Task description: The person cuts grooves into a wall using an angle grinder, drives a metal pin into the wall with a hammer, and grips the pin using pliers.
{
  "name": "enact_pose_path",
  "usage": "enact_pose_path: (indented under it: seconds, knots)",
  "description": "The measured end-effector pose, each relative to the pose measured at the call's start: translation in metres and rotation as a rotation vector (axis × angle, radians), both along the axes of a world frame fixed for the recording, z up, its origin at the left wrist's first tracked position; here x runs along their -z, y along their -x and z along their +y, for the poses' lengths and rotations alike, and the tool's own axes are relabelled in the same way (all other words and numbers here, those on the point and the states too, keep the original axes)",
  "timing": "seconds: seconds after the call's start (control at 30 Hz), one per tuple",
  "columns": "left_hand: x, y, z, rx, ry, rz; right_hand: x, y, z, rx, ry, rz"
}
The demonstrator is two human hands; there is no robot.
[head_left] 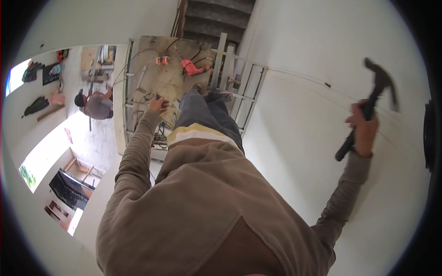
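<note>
My right hand [363,126] is wrapped round the black handle of a claw hammer [381,82], raised at the right in front of the white wall. The hammer's head is at the top and its handle end points down. At the left, my left hand [159,105] is above the worn platform board [161,80], its fingers curled together; what they hold is too small to make out. On the board, a red power drill [193,68] lies beyond my left hand, near an orange and white object [162,60] and loose cables.
Metal scaffold rails [251,83] edge the platform on the right, close to my legs. Dark stairs [216,20] are beyond it. Down at the left, another person [98,105] bends near a long bar. A thin line [299,76] runs along the right wall.
</note>
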State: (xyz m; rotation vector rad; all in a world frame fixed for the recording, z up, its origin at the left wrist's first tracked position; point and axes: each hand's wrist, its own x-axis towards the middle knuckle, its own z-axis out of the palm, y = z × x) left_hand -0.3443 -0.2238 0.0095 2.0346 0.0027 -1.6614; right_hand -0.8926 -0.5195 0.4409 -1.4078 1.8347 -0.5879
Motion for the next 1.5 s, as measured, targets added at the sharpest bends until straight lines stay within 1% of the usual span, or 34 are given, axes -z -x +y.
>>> enact_pose_path:
  seconds: [0.07,0.1,0.13,0.2,0.23,0.27,0.3,0.37,0.4,0.43,0.5,0.53,0.6,0.63,0.67,0.7,0.73,0.77,0.8,0.83,0.87,0.9,0.93,0.97,1.0,1.03,1.07,1.1,1.13,1.23,1.33,1.4,1.47,1.5]
  knots:
    - [-0.019,0.021,-0.023,0.174,0.196,-0.063,0.082,-0.010,0.017,-0.140,-0.144,-0.141]
    - [-0.034,0.040,-0.031,0.264,0.290,-0.052,0.123,-0.012,0.029,-0.268,-0.321,-0.026]
    - [-0.050,0.061,-0.035,0.349,0.389,-0.039,0.164,-0.034,0.052,-0.371,-0.250,-0.007]
    - [-0.073,0.088,-0.026,0.599,0.519,-0.022,0.245,-0.069,0.108,-0.471,-0.431,0.042]
    - [-0.084,0.089,-0.016,0.852,0.549,-0.088,0.281,-0.082,0.142,-0.525,-0.530,0.011]
    - [-0.090,0.088,-0.009,1.110,0.577,-0.160,0.303,-0.099,0.178,-0.537,-0.549,-0.138]
    - [-0.091,0.088,-0.004,1.151,0.484,-0.184,0.319,-0.118,0.210,-0.537,-0.619,-0.100]
    - [-0.085,0.085,-0.009,1.237,0.308,-0.247,0.331,-0.147,0.266,-0.588,-0.595,-0.083]
    - [-0.088,0.083,-0.020,1.376,0.218,-0.172,0.325,-0.166,0.282,-0.625,-0.664,0.047]
    - [-0.086,0.082,-0.021,1.358,0.238,-0.170,0.313,-0.176,0.293,-0.667,-0.742,0.178]
    - [-0.085,0.075,-0.022,1.314,0.265,-0.185,0.300,-0.179,0.297,-0.432,-0.741,0.008]
    - [-0.089,0.075,-0.021,1.164,0.221,-0.176,0.294,-0.179,0.297,-0.318,-0.739,-0.080]
    - [-0.098,0.060,0.008,1.103,0.333,0.084,0.276,-0.160,0.292,-0.203,-0.936,-0.343]
    - [-0.091,0.055,0.012,1.137,0.491,0.068,0.272,-0.149,0.291,-0.139,-1.021,-0.470]
    - [-0.084,0.050,0.017,1.165,0.649,0.044,0.271,-0.143,0.299,-0.089,-1.027,-0.528]
    - [-0.070,0.045,0.019,1.244,0.899,-0.138,0.273,-0.139,0.311,-0.042,-1.033,-0.590]
    - [-0.061,0.042,0.003,1.075,0.748,-0.059,0.282,-0.136,0.317,0.002,-1.041,-0.653]
    - [-0.052,0.038,-0.013,0.880,0.614,0.004,0.295,-0.137,0.317,-0.015,-0.987,-0.605]
    - [-0.039,0.031,-0.061,0.416,0.088,0.293,0.312,-0.139,0.314,-0.035,-0.932,-0.557]
    - [0.003,0.027,-0.080,0.131,0.098,0.130,0.336,-0.141,0.313,-0.055,-0.878,-0.510]
    - [0.063,0.015,-0.095,0.058,0.212,-0.030,0.378,-0.140,0.325,-0.064,-0.738,-0.364]
    - [0.128,-0.009,-0.102,0.220,0.186,-0.128,0.401,-0.139,0.306,-0.069,-0.699,-0.335]
    - [0.193,-0.037,-0.100,0.376,0.157,-0.227,0.428,-0.138,0.291,-0.096,-0.587,-0.143]
    - [0.257,-0.059,-0.092,0.445,0.070,-0.230,0.455,-0.130,0.275,-0.094,-0.559,-0.119]
    - [0.320,-0.079,-0.087,0.515,-0.010,-0.233,0.492,-0.119,0.267,-0.106,-0.424,-0.068]
    - [0.370,-0.095,-0.080,0.593,-0.090,-0.227,0.508,-0.111,0.248,-0.100,-0.402,-0.041]
    - [0.407,-0.104,-0.073,0.738,-0.204,-0.272,0.524,-0.103,0.233,-0.073,-0.453,-0.026]
    - [0.442,-0.110,-0.071,0.886,-0.305,-0.320,0.558,-0.086,0.236,-0.084,-0.293,-0.033]
    - [0.482,-0.124,-0.061,1.130,-0.264,-0.384,0.578,-0.076,0.230,-0.042,-0.325,-0.066]
    - [0.506,-0.106,-0.058,1.097,-0.364,-0.451,0.612,-0.064,0.222,0.096,-0.384,-0.142]
    - [0.533,-0.114,-0.070,1.181,-0.318,-0.539,0.636,-0.068,0.221,0.223,-0.349,-0.260]
    - [0.557,-0.120,-0.102,1.228,-0.158,-0.621,0.639,-0.070,0.213,0.305,-0.206,-0.268]
    - [0.568,-0.118,-0.138,1.218,-0.026,-0.687,0.619,-0.072,0.196,0.385,-0.073,-0.388]
    - [0.567,-0.119,-0.153,1.192,0.019,-0.724,0.595,-0.074,0.186,0.423,-0.007,-0.548]
